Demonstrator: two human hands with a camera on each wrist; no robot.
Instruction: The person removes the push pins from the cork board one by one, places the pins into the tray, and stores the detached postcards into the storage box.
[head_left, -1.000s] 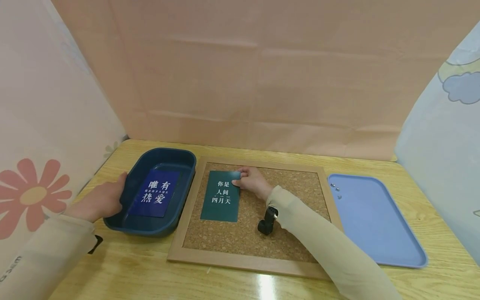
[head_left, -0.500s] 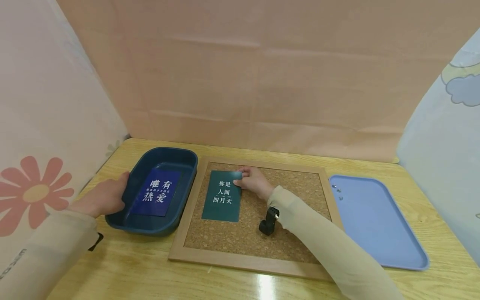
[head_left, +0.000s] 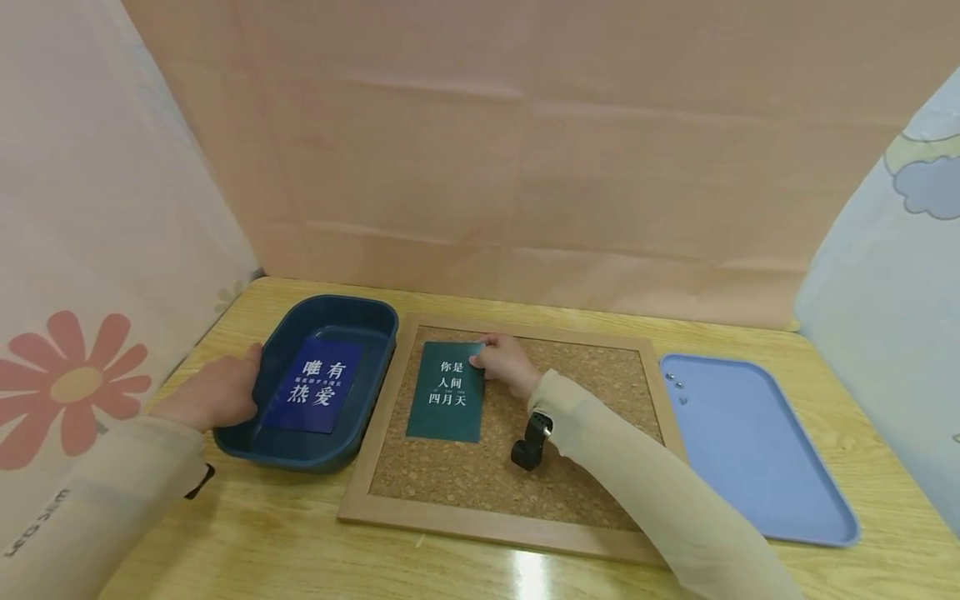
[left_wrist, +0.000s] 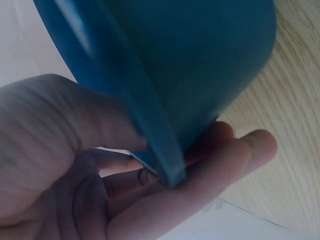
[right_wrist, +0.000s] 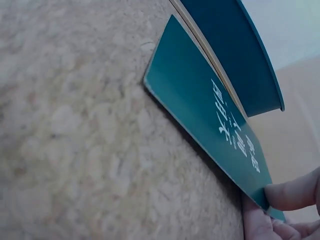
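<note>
A green card [head_left: 446, 417] with white characters lies over the left part of a wood-framed cork board [head_left: 570, 400]. My right hand [head_left: 508, 362] pinches its upper right corner, thumb on top and fingers beneath, as the right wrist view shows on the card [right_wrist: 195, 110]. At the left, my left hand [head_left: 217, 392] grips the side of a dark blue bin [head_left: 311, 312]. In the left wrist view the thumb is inside the bin's rim [left_wrist: 155, 130] and the fingers [left_wrist: 200, 185] are outside below it. A purple-blue card [head_left: 315, 387] with white characters lies inside the bin.
A light blue tray [head_left: 757, 450] stands right of the cork board, with several small shiny pins [head_left: 678, 386] near its upper left corner. All stand on a wooden table [head_left: 300, 533]. An orange-brown sheet [head_left: 525, 167] hangs behind, with patterned cloth at both sides.
The whole head view has shifted slightly to the right. Both hands keep their holds, and the green card stays in the same place on the cork board.
</note>
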